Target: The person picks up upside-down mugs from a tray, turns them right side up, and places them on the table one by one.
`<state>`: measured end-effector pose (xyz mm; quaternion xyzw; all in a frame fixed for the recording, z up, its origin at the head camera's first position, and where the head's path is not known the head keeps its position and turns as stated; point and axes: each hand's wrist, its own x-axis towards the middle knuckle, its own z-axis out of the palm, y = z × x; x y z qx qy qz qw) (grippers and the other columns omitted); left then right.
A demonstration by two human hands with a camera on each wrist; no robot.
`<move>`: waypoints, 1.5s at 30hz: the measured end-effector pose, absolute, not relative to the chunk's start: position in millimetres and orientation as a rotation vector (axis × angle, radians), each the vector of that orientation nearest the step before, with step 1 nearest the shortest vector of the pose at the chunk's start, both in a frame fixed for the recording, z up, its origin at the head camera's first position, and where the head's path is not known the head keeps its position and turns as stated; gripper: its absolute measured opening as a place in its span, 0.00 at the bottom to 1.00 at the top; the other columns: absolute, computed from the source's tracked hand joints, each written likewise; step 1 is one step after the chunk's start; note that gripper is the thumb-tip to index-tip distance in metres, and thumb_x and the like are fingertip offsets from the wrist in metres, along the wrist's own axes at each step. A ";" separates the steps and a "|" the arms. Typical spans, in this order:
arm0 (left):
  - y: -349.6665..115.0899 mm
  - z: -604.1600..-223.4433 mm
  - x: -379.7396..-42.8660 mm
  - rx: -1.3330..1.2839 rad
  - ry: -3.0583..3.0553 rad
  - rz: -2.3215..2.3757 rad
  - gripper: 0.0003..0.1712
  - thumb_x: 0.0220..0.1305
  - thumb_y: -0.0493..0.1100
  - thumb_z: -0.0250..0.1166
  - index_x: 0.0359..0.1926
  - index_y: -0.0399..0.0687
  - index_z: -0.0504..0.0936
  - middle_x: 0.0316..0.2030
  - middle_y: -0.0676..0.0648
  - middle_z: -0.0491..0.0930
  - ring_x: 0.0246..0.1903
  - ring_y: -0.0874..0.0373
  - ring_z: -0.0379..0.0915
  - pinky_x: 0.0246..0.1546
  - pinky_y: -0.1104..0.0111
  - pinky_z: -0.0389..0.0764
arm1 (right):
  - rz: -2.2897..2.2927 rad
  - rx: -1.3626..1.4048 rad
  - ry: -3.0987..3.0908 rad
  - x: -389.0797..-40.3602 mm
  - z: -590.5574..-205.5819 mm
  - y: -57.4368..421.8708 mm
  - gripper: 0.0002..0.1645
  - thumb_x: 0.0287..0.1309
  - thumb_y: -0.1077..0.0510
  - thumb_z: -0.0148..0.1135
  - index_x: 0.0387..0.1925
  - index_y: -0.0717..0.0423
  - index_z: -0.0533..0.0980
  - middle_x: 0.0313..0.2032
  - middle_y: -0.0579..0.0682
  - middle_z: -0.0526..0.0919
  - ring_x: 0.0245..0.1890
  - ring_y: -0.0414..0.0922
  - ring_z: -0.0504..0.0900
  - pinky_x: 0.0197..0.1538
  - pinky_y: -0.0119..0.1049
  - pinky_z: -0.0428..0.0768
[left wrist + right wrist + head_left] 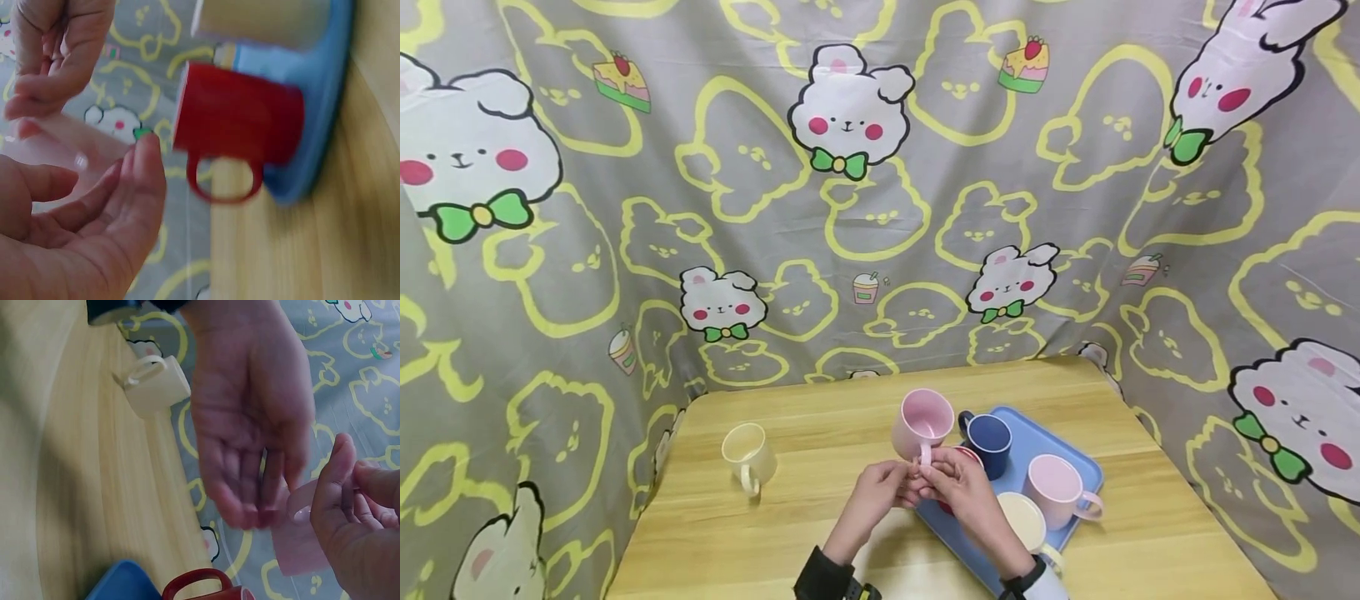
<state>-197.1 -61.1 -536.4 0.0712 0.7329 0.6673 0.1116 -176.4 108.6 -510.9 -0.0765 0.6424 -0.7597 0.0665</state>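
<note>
A pink mug [917, 442] is held up over the table, its handle toward me. My right hand [962, 492] pinches that handle between thumb and fingers, clearest in the right wrist view. Close by the handle is my left hand [874, 497], fingers loosely extended and thumb apart in the left wrist view; whether they touch the mug is hard to tell. Beneath the hands, a red mug [237, 115] stands on a blue tray [1015, 472], mostly hidden in the head view.
The tray also carries a navy mug [990, 446], a second pink mug [1052, 492] and a cream mug [1022, 518]. A pale yellow mug [750, 454] stands alone on the wooden table [700, 533] at left. Patterned grey curtains [880, 208] enclose the table's back and sides.
</note>
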 end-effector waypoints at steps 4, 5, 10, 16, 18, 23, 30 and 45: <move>-84.2 -533.9 -182.5 0.226 2.371 1.783 0.13 0.76 0.38 0.54 0.42 0.33 0.83 0.35 0.43 0.84 0.33 0.53 0.83 0.33 0.65 0.86 | -2.296 -0.219 1.930 -178.8 -511.6 105.0 0.19 0.70 0.67 0.59 0.54 0.81 0.69 0.42 0.60 0.86 0.36 0.39 0.87 0.42 0.32 0.86; -90.4 -533.3 -178.9 0.242 2.432 1.712 0.12 0.75 0.38 0.56 0.42 0.35 0.84 0.36 0.43 0.84 0.34 0.53 0.82 0.33 0.64 0.85 | -2.299 -0.210 1.930 -179.9 -511.7 103.3 0.19 0.70 0.68 0.59 0.53 0.81 0.69 0.41 0.60 0.86 0.36 0.39 0.87 0.42 0.32 0.86; -123.1 -535.2 -160.3 0.296 2.677 1.437 0.10 0.72 0.40 0.61 0.41 0.39 0.86 0.39 0.43 0.86 0.37 0.52 0.81 0.34 0.63 0.82 | -2.291 -0.231 1.950 -189.2 -514.8 83.9 0.16 0.69 0.70 0.58 0.51 0.82 0.70 0.40 0.63 0.86 0.34 0.39 0.87 0.41 0.33 0.86; -156.5 -549.7 -135.3 0.201 2.687 1.380 0.11 0.73 0.40 0.60 0.41 0.36 0.84 0.40 0.41 0.86 0.37 0.52 0.81 0.34 0.62 0.82 | -2.272 -0.291 1.943 -199.5 -525.4 49.3 0.15 0.68 0.69 0.60 0.49 0.81 0.73 0.41 0.69 0.86 0.34 0.41 0.87 0.43 0.40 0.87; -165.4 -554.1 -129.0 0.163 2.652 1.365 0.11 0.73 0.39 0.59 0.42 0.34 0.84 0.41 0.39 0.86 0.38 0.48 0.81 0.37 0.57 0.83 | -2.257 -0.315 1.951 -202.0 -529.2 37.4 0.14 0.68 0.68 0.60 0.49 0.79 0.74 0.41 0.69 0.86 0.34 0.42 0.87 0.42 0.38 0.87; -178.0 -565.1 -120.6 0.073 2.622 1.363 0.10 0.72 0.36 0.58 0.44 0.32 0.82 0.43 0.36 0.85 0.40 0.42 0.81 0.40 0.46 0.83 | -2.226 -0.371 2.004 -210.4 -541.5 10.2 0.12 0.67 0.69 0.61 0.46 0.77 0.76 0.39 0.68 0.86 0.33 0.46 0.88 0.39 0.36 0.87; -189.3 -586.2 -108.0 0.007 2.666 1.388 0.08 0.69 0.33 0.58 0.39 0.34 0.83 0.36 0.41 0.85 0.35 0.51 0.81 0.35 0.59 0.82 | -2.181 -0.432 2.056 -222.0 -565.6 -33.9 0.09 0.65 0.71 0.62 0.43 0.76 0.77 0.37 0.71 0.85 0.32 0.56 0.89 0.36 0.42 0.88; -202.5 -581.4 -107.9 -0.029 2.701 1.436 0.08 0.68 0.32 0.58 0.40 0.35 0.84 0.36 0.42 0.84 0.35 0.52 0.80 0.34 0.61 0.81 | -2.116 -0.361 2.081 -243.9 -586.0 -75.7 0.06 0.65 0.73 0.60 0.41 0.77 0.76 0.34 0.69 0.86 0.31 0.58 0.89 0.39 0.49 0.87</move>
